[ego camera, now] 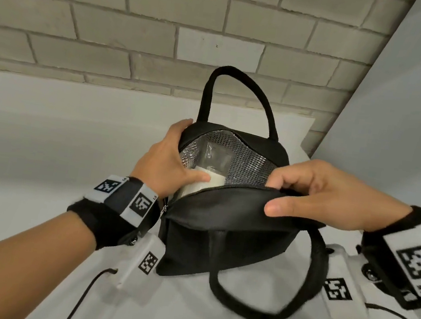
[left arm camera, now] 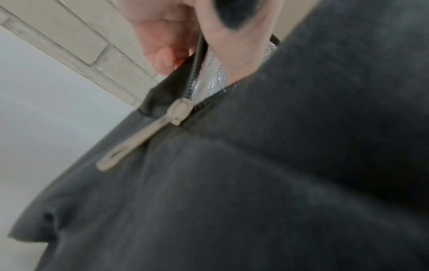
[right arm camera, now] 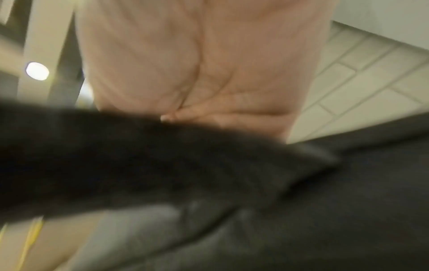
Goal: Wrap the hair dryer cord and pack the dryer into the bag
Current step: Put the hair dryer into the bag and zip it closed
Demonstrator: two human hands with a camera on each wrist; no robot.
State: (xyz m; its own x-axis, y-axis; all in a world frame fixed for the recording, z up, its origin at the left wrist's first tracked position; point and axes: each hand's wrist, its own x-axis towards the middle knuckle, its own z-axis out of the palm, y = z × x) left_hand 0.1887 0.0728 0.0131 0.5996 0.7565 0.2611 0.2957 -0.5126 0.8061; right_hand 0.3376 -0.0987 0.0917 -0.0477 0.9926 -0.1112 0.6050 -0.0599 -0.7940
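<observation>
Hands (ego camera: 161,161) (ego camera: 327,193), upright dryer (ego camera: 200,186) inside bag (ego camera: 218,242)

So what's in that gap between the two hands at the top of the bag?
In the head view, the bag's open mouth: silver lining and the white dryer, which the left hand touches. The right hand grips the near rim.

A brick wall (ego camera: 115,22) made of pale gray blocks stands at the far side. A white table (ego camera: 30,132) sits below it. A plain white wall (ego camera: 416,108) rises on the right. A round light (right arm camera: 37,71) shines up high.
</observation>
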